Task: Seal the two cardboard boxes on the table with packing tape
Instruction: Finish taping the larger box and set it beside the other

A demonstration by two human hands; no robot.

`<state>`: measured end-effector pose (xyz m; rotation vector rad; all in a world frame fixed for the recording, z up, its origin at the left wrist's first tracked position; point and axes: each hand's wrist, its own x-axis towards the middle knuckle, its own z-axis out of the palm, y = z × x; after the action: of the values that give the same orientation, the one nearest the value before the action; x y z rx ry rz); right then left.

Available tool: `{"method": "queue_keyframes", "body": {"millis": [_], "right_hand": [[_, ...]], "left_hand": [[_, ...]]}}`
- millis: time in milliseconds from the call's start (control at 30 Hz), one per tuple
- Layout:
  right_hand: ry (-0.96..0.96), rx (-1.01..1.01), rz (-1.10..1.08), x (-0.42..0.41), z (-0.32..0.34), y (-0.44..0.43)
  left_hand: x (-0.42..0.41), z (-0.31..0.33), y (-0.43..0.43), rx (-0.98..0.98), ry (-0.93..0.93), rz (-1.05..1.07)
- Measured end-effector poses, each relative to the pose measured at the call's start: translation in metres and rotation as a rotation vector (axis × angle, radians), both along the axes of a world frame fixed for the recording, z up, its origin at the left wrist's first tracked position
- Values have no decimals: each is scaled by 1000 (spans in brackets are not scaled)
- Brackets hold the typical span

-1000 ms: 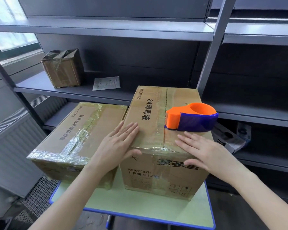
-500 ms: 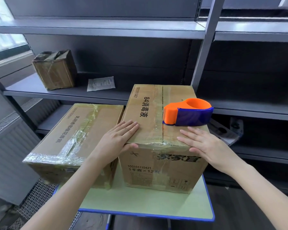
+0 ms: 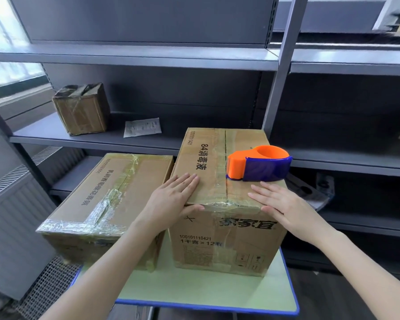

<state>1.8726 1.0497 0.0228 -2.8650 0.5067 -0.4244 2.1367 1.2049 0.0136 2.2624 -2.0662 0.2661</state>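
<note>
Two cardboard boxes stand side by side on a small green table [image 3: 208, 294]. The taller right box [image 3: 226, 241] has clear tape along its top seam. An orange and purple tape dispenser [image 3: 259, 163] sits on its top at the right. My left hand [image 3: 173, 199] lies flat on the box's near left corner, thumb hooked over the front edge. My right hand [image 3: 280, 202] lies flat on the near right corner, just in front of the dispenser. The lower left box [image 3: 106, 199] carries crumpled clear tape across its top.
Grey metal shelving [image 3: 148, 58] stands right behind the table. A small taped box [image 3: 82, 109] and a paper slip [image 3: 142, 127] lie on the middle shelf. A radiator [image 3: 14, 204] and a floor grate [image 3: 49, 287] are at the left.
Both hands stay flat on the right box's near corners. The view has tilted up slightly, showing more shelving. The dispenser has not moved.
</note>
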Motion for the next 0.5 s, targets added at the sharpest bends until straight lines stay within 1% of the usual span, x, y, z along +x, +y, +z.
{"method": "queue_keyframes", "body": {"millis": [67, 167, 267, 333, 433, 500], "right_hand": [[-49, 74, -37, -2, 0, -2], [-229, 165, -144, -4, -3, -5], [-354, 154, -199, -6, -6, -8], [-369, 105, -214, -6, -7, -12], [-338, 56, -192, -4, -9, -16], [-308, 62, -165, -4, -10, -19]], "left_hand": [[-5, 2, 0, -8, -4, 2], [-27, 3, -2, -53, -34, -104], [-58, 4, -17, -97, 18, -219], [-75, 5, -28, -124, 56, -243], [-88, 4, -39, -154, 87, -221], [-91, 2, -40, -199, 60, -205]]}}
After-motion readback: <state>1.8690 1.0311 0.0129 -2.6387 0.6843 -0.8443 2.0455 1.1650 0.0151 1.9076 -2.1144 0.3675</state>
